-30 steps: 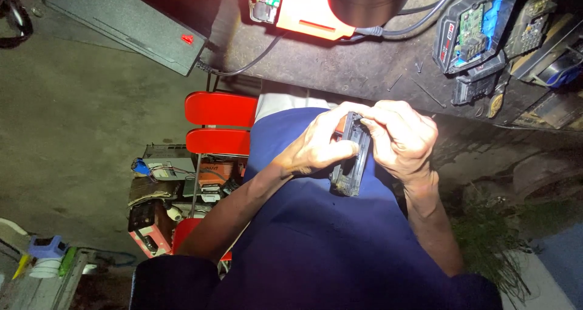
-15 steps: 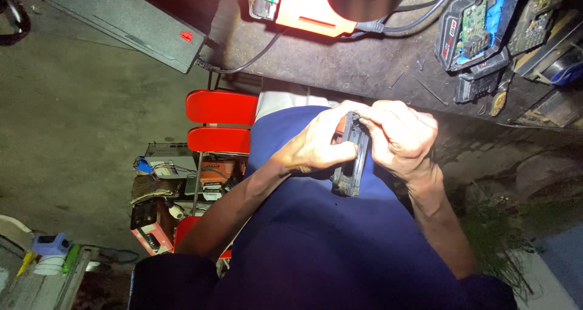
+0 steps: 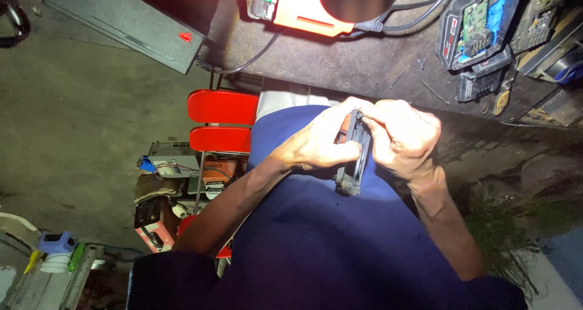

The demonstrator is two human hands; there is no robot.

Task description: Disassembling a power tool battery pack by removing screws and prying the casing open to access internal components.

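Both hands, left hand [image 3: 316, 146] and right hand [image 3: 404, 140], have fingers clenched around a black battery casing [image 3: 354, 158] held over the lap below the bench [image 3: 364, 61], seemingly prying it apart, which calls for steady thumb pressure.

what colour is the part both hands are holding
Mostly black casing, with a little red at its upper edge; the head view shows it.

Both forearms came in bare from dark blue sleeves and met over the lap. The left hand [image 3: 316, 146] was curled, its fingers and thumb closed around what it held. The right hand [image 3: 404, 137] faced it, knuckles up, fingers bent and pinched against the same spot. The 2 hands touched at their fingertips.
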